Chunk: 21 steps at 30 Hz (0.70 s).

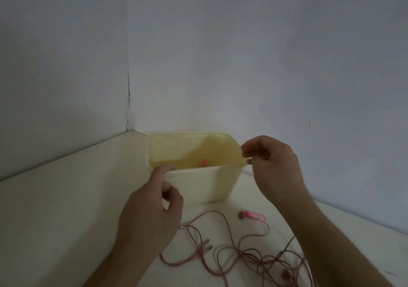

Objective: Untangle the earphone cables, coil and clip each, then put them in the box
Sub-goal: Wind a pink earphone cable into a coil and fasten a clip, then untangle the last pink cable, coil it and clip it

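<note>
Two bare forearms rise from the bottom edge of the frame toward its centre. The left hand (152,207), at lower centre-left, shows its back to the camera, thumb raised and fingers curled under beneath it. The right hand (270,165), at centre-right and slightly higher, turns its back to the right, its bent fingertips (247,154) drawn together toward the thumb at its left side.
</note>
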{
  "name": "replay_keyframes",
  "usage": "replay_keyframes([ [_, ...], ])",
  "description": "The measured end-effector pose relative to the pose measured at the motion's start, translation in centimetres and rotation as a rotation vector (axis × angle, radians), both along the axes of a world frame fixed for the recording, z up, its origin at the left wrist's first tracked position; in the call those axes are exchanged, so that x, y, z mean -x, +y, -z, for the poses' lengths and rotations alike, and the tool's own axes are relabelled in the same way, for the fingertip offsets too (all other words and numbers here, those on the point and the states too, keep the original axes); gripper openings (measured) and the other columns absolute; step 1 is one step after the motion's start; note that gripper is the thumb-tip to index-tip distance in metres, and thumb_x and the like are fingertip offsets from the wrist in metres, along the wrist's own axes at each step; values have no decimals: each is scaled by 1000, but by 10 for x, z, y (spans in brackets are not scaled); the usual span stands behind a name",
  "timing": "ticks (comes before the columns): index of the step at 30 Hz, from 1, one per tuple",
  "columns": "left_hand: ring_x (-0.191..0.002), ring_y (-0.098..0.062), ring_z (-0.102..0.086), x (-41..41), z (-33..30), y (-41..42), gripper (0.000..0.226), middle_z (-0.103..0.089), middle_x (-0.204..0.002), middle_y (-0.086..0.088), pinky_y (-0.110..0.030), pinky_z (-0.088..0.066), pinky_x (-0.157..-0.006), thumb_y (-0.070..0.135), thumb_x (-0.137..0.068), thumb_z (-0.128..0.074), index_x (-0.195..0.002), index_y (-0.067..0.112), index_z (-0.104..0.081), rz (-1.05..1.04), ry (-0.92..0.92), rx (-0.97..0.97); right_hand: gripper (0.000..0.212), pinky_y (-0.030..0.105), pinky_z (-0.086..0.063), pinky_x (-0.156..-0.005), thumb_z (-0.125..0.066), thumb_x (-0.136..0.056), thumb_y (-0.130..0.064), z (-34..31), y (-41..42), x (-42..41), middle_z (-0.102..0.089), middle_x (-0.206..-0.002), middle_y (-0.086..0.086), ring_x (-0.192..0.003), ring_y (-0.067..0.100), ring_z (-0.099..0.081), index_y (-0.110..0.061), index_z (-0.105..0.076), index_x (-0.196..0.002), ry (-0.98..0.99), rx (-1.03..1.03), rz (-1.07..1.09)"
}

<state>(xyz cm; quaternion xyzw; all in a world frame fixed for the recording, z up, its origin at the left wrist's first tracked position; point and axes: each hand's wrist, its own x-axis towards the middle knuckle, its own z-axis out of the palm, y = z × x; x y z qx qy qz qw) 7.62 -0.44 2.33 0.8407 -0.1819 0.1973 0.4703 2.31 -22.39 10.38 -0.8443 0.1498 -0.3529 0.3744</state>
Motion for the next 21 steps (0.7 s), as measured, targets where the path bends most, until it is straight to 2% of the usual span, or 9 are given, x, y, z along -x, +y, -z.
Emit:
replay_keyframes([
  [3,-81,-3,-67,-4,3,-2,65,-70,-95,24,-31,-55,-78,18,-91,-69,-146,42,-44,62,59,44,46,33,-60,-69,-46,-85,13,1,-9,27,-77,-79,-5,-77,12,-73,-22,-75,-84,81,-33,-39],
  [5,-92,3,-66,-6,6,-3,77,-69,-105,22,-18,-50,-77,11,-91,-69,-155,38,-35,105,94,71,40,33,-59,-66,-47,-90,13,-2,-16,42,-78,-80,0,-72,14,-75,-15,-75,-86,281,-56,-167],
  [7,-103,3,-65,-5,9,-5,83,-67,-112,20,-16,-47,-79,6,-91,-68,-159,35,-29,146,100,84,31,30,-61,-67,-55,-96,5,-1,-23,56,-79,-82,-2,-75,14,-76,-18,-75,-92,547,31,-258],
  [10,-103,-1,-64,1,13,-8,73,-65,-113,17,-24,-50,-84,5,-90,-68,-151,35,-41,181,40,78,4,29,-62,-80,-74,-94,-30,5,-25,70,-77,-87,-12,-81,5,-72,-33,-76,-92,855,284,-297],
  [13,-97,-5,-64,11,19,-14,43,-67,-102,17,-23,-51,-86,3,-88,-69,-120,32,-64,279,-62,-21,15,28,-58,-86,-76,-89,-45,13,-15,79,-71,-101,-17,-93,2,-66,-39,-75,-102,1083,489,-323],
  [15,-99,-3,-64,19,23,-18,36,-68,-100,19,-18,-49,-84,2,-89,-69,-109,32,-68,425,-82,-110,20,24,-55,-78,-73,-90,-31,16,-10,82,-68,-106,-19,-95,2,-63,-42,-73,-106,1157,583,-346],
  [17,-104,-3,-64,27,26,-22,29,-67,-104,21,-24,-51,-89,11,-90,-67,-108,34,-69,573,-71,-190,27,23,-54,-71,-67,-90,-15,20,-10,82,-70,-103,-16,-90,3,-64,-38,-74,-102,1187,593,-361],
  [19,-108,-6,-65,34,27,-25,17,-67,-106,19,-33,-53,-91,31,-92,-66,-108,36,-68,672,-32,-212,19,25,-55,-72,-65,-93,-15,22,-10,79,-70,-98,-14,-88,6,-65,-32,-74,-94,1128,579,-348],
  [21,-107,-9,-66,40,25,-29,24,-67,-108,18,-40,-54,-90,56,-91,-66,-108,39,-66,731,48,-193,15,29,-56,-78,-66,-97,-25,19,-9,74,-71,-97,-12,-89,8,-67,-32,-71,-85,984,512,-332],
])
